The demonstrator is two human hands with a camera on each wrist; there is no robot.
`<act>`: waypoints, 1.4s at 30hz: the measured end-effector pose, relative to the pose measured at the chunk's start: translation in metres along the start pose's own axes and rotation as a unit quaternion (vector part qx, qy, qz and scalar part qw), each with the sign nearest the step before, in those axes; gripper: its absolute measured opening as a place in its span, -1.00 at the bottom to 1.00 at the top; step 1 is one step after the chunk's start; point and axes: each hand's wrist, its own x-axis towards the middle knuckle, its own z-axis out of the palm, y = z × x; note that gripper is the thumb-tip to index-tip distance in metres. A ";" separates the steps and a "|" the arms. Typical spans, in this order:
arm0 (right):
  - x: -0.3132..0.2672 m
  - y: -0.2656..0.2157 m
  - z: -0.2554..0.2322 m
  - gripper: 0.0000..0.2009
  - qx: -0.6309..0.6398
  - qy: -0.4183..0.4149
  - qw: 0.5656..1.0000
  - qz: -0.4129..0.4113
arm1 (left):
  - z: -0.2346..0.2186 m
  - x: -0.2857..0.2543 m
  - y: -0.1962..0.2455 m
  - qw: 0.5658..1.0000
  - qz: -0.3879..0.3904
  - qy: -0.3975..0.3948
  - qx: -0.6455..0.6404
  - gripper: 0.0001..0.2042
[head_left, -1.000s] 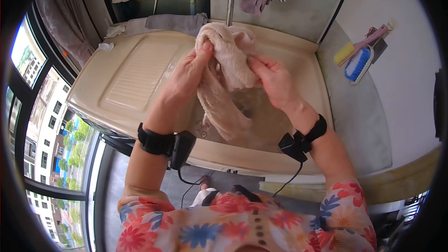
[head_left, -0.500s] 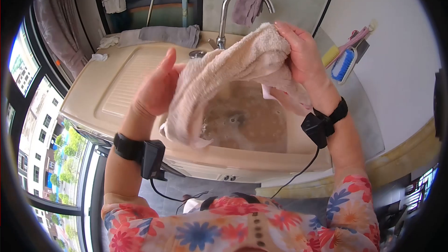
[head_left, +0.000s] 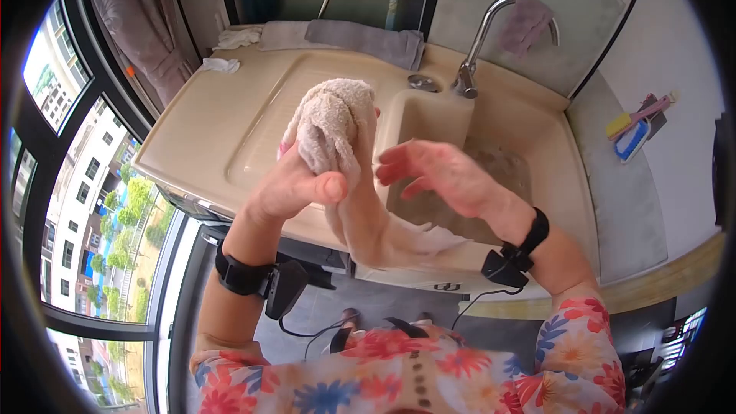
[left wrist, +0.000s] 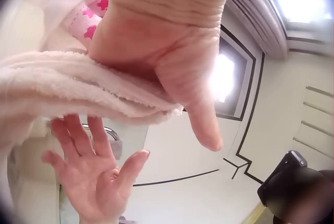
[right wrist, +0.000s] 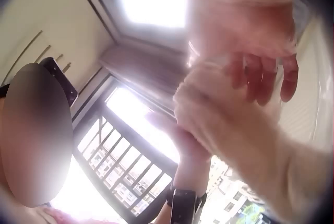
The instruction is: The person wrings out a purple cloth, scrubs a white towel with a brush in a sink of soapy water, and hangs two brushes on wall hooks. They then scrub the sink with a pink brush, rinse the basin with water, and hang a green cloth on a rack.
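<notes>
A wet cream towel point(head_left: 337, 111) hangs folded over my left hand point(head_left: 287, 192), its long tail trailing down and right past the front rim of the sink. In the left wrist view the towel point(left wrist: 78, 85) crosses the left palm; the thumb point(left wrist: 203, 125) stands straight out, apart from the cloth, and the other fingers are hidden behind it. A pink-patterned patch point(left wrist: 86, 23) shows beside that wrist. My right hand point(head_left: 452, 176) is just right of the towel, fingers loosely spread and holding nothing. Seen from the right wrist, its fingers point(right wrist: 269, 80) overlap the cloth.
Murky water point(head_left: 498, 165) stands in the beige sink point(head_left: 556, 153) at right, under a faucet point(head_left: 479, 38) with a mauve cloth point(head_left: 527, 24) over it. A ribbed drainboard point(head_left: 230, 119) extends left, with a grey towel point(head_left: 368, 40) along its back. Brushes point(head_left: 632, 138) hang on the right wall.
From above the basin, the towel has gone left toward the drainboard, now bunched over the left hand instead of stretched between both. The right hand has let go of it. The head view has turned left.
</notes>
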 end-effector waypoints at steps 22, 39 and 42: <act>0.031 -0.086 -0.077 -0.78 0.005 0.008 0.992 -0.127 | -0.066 -0.011 0.037 0.979 -0.149 0.135 -0.011 -0.65; 0.082 -0.142 -0.111 -0.75 -0.200 0.201 0.958 -0.039 | -0.202 0.056 0.138 0.963 -0.020 0.220 0.155 -0.68; 0.132 -0.131 -0.167 -0.77 -0.284 0.265 0.921 -0.041 | -0.234 0.085 0.130 0.946 -0.056 0.241 0.209 -0.70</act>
